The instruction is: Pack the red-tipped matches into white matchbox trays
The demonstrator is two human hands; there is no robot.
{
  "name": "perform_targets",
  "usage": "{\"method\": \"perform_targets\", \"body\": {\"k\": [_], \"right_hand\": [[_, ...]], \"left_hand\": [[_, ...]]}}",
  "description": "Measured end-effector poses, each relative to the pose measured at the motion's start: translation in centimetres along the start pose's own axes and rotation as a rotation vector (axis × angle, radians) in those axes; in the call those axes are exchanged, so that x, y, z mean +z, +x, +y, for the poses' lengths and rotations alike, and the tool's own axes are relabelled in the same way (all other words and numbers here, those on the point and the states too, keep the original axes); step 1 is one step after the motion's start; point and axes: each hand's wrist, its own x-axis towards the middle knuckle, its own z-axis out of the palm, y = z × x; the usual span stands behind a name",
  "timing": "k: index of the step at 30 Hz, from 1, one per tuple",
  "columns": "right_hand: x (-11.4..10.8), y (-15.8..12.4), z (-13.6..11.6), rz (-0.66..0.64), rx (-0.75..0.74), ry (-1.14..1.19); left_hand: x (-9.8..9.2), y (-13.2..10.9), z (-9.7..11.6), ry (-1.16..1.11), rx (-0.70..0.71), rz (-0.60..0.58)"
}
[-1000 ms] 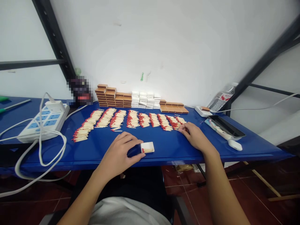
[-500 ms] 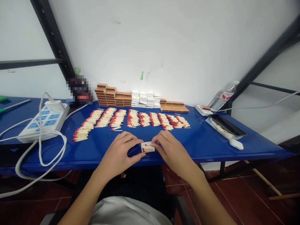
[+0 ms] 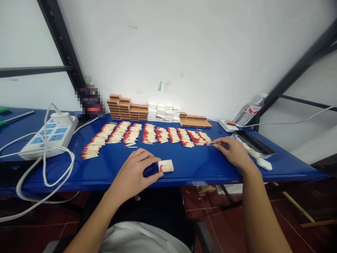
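Note:
My left hand (image 3: pixel 138 167) pinches a small white matchbox tray (image 3: pixel 170 164) by its left end, thumb in front and fingers behind, near the table's front edge. Several red-headed matches (image 3: pixel 165 168) lie in the tray along its near side. Over to the right, my right hand (image 3: pixel 233 153) is at the end of the rightmost match pile (image 3: pixel 204 137). Its thumb and forefinger are closed on the wooden end of a match there; the exact number of matches pinched is hard to see.
Several match piles (image 3: pixel 134 133) spread in a row across the blue table (image 3: pixel 116 168). Behind them stand stacked brown matchbox sleeves (image 3: pixel 114 109), white trays (image 3: pixel 164 112) and lower brown stacks (image 3: pixel 196 123). A power strip (image 3: pixel 56 135) with cables is left; a bottle (image 3: pixel 250 110) and black case (image 3: pixel 254 142) are right.
My right hand has left the tray and moved right to the rightmost match pile. The match it held over the tray now lies inside. My left hand keeps its place.

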Motion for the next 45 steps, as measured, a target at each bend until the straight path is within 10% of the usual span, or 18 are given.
{"method": "perform_targets", "body": {"k": [29,45], "right_hand": [[1.0,0.4,1.4,-0.115,-0.107,-0.042],[3.2,-5.0,-19.3,-0.090,-0.506,-0.121]], "left_hand": [[-0.1,0.1,0.0,0.010,0.011,-0.006],[0.0,0.1,0.0,0.011,0.017,-0.006]]}}
